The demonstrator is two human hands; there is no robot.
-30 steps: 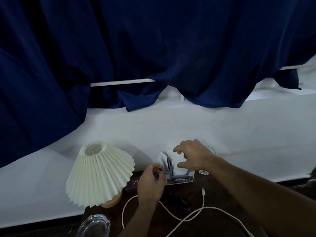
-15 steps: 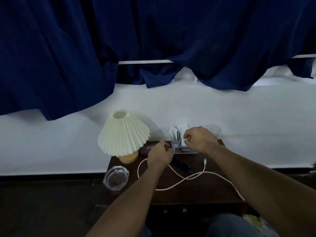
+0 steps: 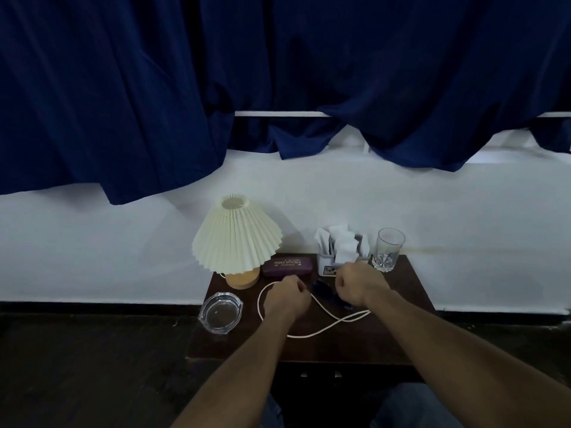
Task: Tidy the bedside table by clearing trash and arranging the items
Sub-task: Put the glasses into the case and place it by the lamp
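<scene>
The white cable point(image 3: 327, 327) lies looped across the middle of the bedside table point(image 3: 401, 335). My left hand point(image 3: 285, 299) sits curled on top of it, but its back hides my fingertips, so I cannot tell whether I am pinching the cable. My right hand point(image 3: 360, 285), just beside it, is curled too, and whatever is inside is hidden. Bare wood lies toward the front and right edges. The glass ashtray point(image 3: 220, 313) sits right at the front left corner. The lamp point(image 3: 236, 239), glasses case point(image 3: 286, 266), tissue holder point(image 3: 328, 264) and drinking glass point(image 3: 387, 250) line the back edge by the wall. A dark object point(image 3: 327, 296) between my hands is too dim to name.
</scene>
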